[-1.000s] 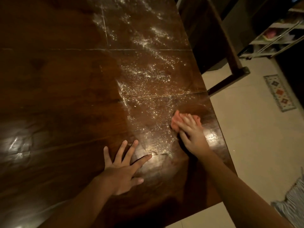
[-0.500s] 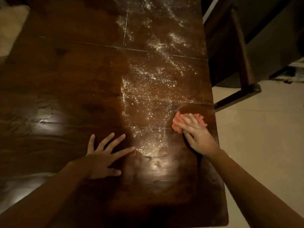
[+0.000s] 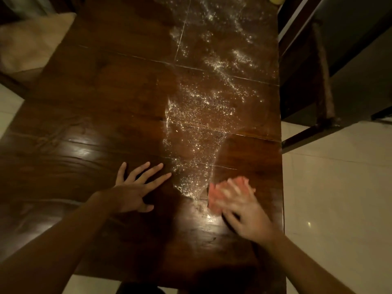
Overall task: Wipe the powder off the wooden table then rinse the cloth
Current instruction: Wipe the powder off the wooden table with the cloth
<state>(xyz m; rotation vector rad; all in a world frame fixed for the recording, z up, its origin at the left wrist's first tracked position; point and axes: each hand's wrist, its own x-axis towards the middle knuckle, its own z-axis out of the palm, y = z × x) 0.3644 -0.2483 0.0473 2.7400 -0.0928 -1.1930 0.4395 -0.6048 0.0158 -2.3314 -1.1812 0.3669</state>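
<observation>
Powder (image 3: pixel 203 115) lay scattered in a pale band down the right half of the dark wooden tabletop (image 3: pixel 95 102), its near end just beside the pink cloth (image 3: pixel 214 198). The right hand (image 3: pixel 244 206), blurred, pressed that cloth onto the tabletop near the right edge, its grip flat, fingers stretched over the fabric. The left hand (image 3: pixel 131 192) rested palm-down left of the powder, fingers splayed, its grip holding nothing.

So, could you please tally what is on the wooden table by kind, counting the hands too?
Hands: 2 (left hand flat on the wood, right hand pressing the cloth)
Pink cloth: 1
Spread of white powder: 1
Total: 4
</observation>
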